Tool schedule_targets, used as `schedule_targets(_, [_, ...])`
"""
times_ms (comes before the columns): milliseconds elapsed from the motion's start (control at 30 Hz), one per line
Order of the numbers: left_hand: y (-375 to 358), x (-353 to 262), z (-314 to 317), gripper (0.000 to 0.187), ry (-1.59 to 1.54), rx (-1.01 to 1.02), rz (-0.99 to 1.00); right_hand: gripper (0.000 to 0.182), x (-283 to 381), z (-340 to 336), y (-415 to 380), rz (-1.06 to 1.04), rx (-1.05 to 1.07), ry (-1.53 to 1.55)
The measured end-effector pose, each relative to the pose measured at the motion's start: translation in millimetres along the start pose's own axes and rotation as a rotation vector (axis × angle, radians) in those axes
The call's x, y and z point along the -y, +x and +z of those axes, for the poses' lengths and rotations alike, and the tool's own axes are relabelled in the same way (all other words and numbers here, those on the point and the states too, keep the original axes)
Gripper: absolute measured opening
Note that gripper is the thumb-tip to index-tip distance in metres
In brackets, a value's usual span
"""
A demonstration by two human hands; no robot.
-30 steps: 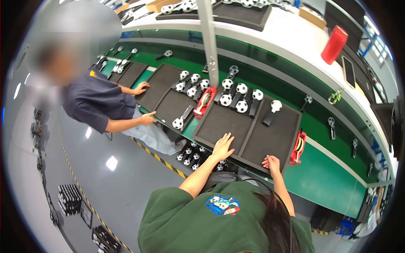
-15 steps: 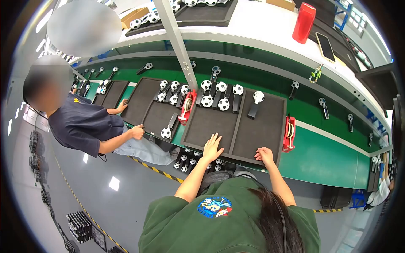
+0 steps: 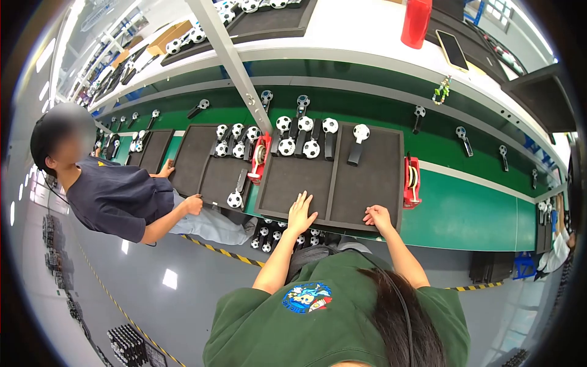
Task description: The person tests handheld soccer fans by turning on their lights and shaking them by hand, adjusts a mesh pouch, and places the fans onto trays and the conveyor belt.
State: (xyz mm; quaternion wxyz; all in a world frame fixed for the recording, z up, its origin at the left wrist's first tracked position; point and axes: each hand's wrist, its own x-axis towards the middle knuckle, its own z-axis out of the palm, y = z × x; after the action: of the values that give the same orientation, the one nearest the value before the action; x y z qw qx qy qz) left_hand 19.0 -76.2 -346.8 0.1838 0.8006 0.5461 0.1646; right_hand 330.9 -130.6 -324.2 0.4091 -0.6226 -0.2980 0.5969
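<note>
My left hand point(image 3: 301, 214) lies flat with its fingers spread on the front part of a black divided tray point(image 3: 367, 199). At the same tray's front edge, my right hand point(image 3: 378, 218) rests with its fingers loosely curled, and no object shows in it. Several black-handled devices with soccer-ball heads point(image 3: 311, 149) stand grouped at the back of the left compartment. A single soccer-ball device point(image 3: 359, 136) lies at the back of the right compartment, beyond my right hand.
Red tape dispensers point(image 3: 412, 183) flank the tray on the green conveyor point(image 3: 468, 211). On my left, a co-worker point(image 3: 125, 189) touches another black tray point(image 3: 194, 156) holding similar devices. Overhead, a white shelf point(image 3: 367, 30) carries a red bottle point(image 3: 416, 23) and a phone point(image 3: 451, 50).
The view has shifted slightly, so the bench appears a little further left and higher. Both my hands keep their places on the tray, and the devices stay where they were.
</note>
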Motion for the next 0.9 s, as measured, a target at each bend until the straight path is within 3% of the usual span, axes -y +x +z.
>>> schedule_targets(200, [3.5,-8.2,-13.5,0.058,-0.07,-0.078,0.113,0.012,-20.9,-3.4,8.3,-0.023,0.042,0.134])
schedule_targets(333, [3.5,12.9,6.6,0.061,-0.106,-0.084,0.182,0.012,-30.6,0.3,11.1,-0.041,0.0,-0.034])
schedule_targets(433, [2.7,19.3,5.1,0.063,-0.112,-0.001,0.122,0.016,-25.4,2.2,5.2,-0.105,0.024,-0.145])
schedule_targets(600, [3.5,37.9,5.1,0.062,-0.109,0.045,0.142,0.016,-34.5,9.0,0.5,-0.186,0.042,-0.182])
schedule_targets(800, [-5.7,17.6,1.2,0.059,-0.041,0.075,0.048,0.014,-37.8,-0.6,-34.1,-0.349,-0.095,-0.123])
schedule_targets(867, [-6.4,7.1,10.8,0.055,-0.017,-0.094,0.055,0.013,-36.4,-19.1,-59.4,-0.362,-0.138,-0.087])
schedule_targets(900, [-2.0,-17.8,11.1,0.055,-0.018,-0.079,0.07,0.013,-42.7,-35.1,-67.7,-0.357,-0.156,-0.078])
